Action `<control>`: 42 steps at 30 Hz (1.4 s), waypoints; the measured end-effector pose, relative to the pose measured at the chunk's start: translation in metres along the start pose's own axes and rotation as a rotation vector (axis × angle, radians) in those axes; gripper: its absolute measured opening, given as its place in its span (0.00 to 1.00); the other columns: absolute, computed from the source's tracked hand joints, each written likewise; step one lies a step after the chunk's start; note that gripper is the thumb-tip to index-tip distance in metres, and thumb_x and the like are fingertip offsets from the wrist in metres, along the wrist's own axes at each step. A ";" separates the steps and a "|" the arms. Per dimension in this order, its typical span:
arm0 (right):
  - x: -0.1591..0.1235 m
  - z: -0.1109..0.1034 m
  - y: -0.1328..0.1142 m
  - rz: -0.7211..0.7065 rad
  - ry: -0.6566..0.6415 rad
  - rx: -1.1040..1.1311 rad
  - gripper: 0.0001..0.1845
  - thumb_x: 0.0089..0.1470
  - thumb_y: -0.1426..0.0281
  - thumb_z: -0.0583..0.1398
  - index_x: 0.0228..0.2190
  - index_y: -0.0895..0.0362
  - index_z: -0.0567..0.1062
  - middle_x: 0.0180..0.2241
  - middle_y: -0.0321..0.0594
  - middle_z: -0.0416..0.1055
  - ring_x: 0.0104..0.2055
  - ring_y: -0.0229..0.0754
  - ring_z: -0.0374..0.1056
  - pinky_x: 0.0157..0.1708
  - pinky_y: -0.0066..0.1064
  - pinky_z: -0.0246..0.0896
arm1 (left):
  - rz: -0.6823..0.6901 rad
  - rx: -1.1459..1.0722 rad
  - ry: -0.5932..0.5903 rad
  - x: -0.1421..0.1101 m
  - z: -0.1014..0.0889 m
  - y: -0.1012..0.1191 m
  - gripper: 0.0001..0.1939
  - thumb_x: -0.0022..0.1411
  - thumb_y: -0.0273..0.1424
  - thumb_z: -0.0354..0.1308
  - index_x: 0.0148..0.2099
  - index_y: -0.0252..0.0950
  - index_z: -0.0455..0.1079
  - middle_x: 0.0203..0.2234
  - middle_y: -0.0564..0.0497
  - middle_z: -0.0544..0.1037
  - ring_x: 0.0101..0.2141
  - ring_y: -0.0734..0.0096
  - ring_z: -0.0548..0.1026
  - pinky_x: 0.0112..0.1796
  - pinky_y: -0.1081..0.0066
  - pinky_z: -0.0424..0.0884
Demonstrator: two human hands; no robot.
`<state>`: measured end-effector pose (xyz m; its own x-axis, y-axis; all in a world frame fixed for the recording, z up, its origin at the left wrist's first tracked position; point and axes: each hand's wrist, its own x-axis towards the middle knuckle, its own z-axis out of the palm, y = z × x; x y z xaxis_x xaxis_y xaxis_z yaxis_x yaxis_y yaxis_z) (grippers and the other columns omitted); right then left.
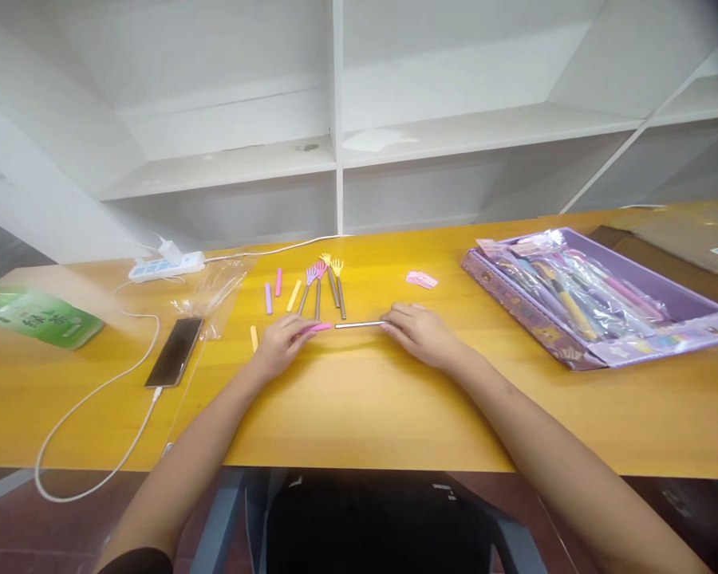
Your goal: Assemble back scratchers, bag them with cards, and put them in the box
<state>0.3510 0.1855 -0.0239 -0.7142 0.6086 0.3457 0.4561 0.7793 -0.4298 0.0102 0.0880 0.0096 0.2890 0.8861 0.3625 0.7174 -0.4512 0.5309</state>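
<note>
My left hand (282, 343) is closed around a small pink tube (320, 327), whose end points to the right. Facing that end is a thin metal rod (359, 324), with a narrow gap between the two. The fingers of my right hand (422, 331) pinch the rod's right end. Just beyond my left hand lie several small back scratchers with hand-shaped heads, among them a purple one (309, 279), a pink one (319, 273) and a yellow one (337, 271). Loose short tubes lie beside them: purple (268, 298), pink (278, 282) and yellow (293, 296). Another yellow tube (254, 338) is partly behind my left hand.
A purple display box (682, 328) with plastic-wrapped items stands at the right. Small pink cards (422, 279) lie mid-table. At the left are a charging phone (175, 352), its white cable (89, 399), a power strip (167, 267) and a green package (41, 315). White shelving rises behind.
</note>
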 end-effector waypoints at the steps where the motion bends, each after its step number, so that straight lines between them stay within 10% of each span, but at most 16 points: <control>1: 0.000 0.000 -0.001 0.005 0.003 0.010 0.19 0.76 0.59 0.50 0.44 0.53 0.77 0.40 0.45 0.76 0.41 0.48 0.72 0.43 0.39 0.60 | -0.016 0.000 -0.010 0.000 0.000 0.002 0.16 0.78 0.40 0.54 0.58 0.43 0.79 0.41 0.45 0.81 0.40 0.63 0.76 0.43 0.65 0.70; 8: 0.001 0.005 -0.004 0.020 0.004 0.087 0.19 0.76 0.60 0.50 0.43 0.54 0.77 0.39 0.45 0.76 0.40 0.48 0.72 0.42 0.39 0.62 | -0.219 -0.143 0.173 0.002 0.005 0.012 0.20 0.76 0.49 0.55 0.47 0.39 0.78 0.38 0.48 0.73 0.41 0.64 0.70 0.47 0.64 0.68; 16: 0.000 0.003 -0.009 0.007 0.033 0.115 0.19 0.77 0.59 0.50 0.43 0.53 0.78 0.39 0.44 0.77 0.39 0.47 0.72 0.42 0.38 0.63 | -0.403 -0.667 0.293 -0.001 0.005 0.008 0.22 0.64 0.51 0.68 0.42 0.38 0.68 0.24 0.57 0.70 0.23 0.76 0.68 0.27 0.73 0.65; 26: -0.003 -0.002 -0.007 -0.053 0.023 0.131 0.20 0.76 0.58 0.51 0.44 0.53 0.79 0.38 0.45 0.76 0.39 0.47 0.73 0.41 0.37 0.65 | -0.474 -0.766 0.051 -0.002 0.008 0.015 0.20 0.63 0.45 0.71 0.43 0.35 0.71 0.34 0.46 0.85 0.28 0.69 0.80 0.35 0.68 0.77; 42: -0.006 -0.005 0.000 -0.092 0.067 0.126 0.18 0.76 0.61 0.52 0.47 0.54 0.80 0.37 0.44 0.76 0.39 0.46 0.74 0.39 0.35 0.65 | -0.474 -0.564 -0.102 -0.005 0.002 0.005 0.24 0.68 0.48 0.64 0.55 0.35 0.77 0.34 0.49 0.81 0.30 0.72 0.75 0.35 0.71 0.72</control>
<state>0.3581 0.1826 -0.0214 -0.7108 0.5478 0.4412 0.3175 0.8096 -0.4937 0.0131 0.0814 0.0090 0.1065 0.9924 -0.0614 0.3531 0.0200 0.9354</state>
